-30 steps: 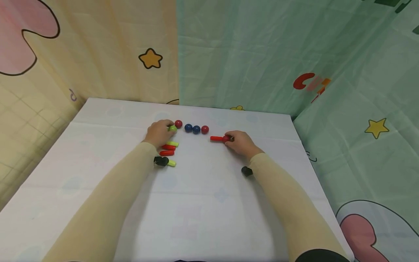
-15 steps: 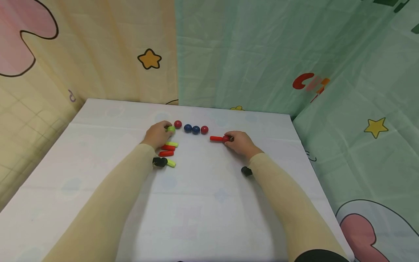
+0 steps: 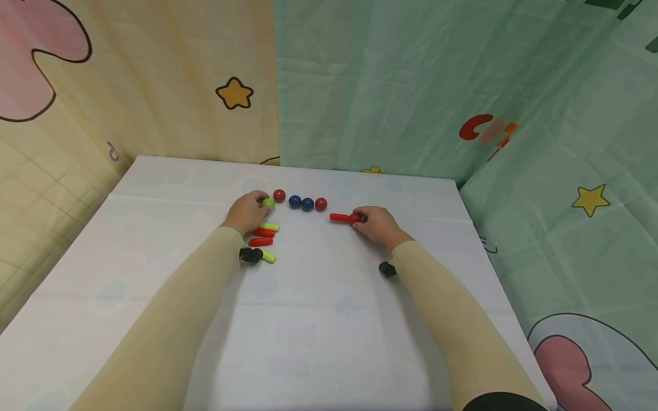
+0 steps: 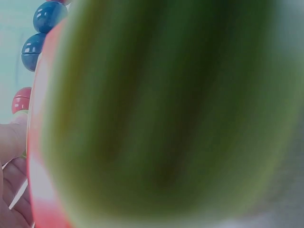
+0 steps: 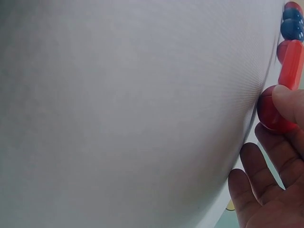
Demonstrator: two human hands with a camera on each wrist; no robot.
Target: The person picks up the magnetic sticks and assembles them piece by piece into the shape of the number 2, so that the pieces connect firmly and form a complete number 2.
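On the desk (image 3: 308,325), the left hand (image 3: 244,214) has its grip closed on the green ball (image 3: 269,203); the right hand (image 3: 378,224) pinches the red ball (image 3: 355,218) at the right end of the red rod (image 3: 339,217). Both balls appear light, hard, smooth and prone to rolling; hold each across its widest part, using opposed thumb and fingertips.

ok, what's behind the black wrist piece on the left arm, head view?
One end of a lime stick pokes out past the black wrist piece, toward the right of the picture. The rest, and anything else back there, is covered.
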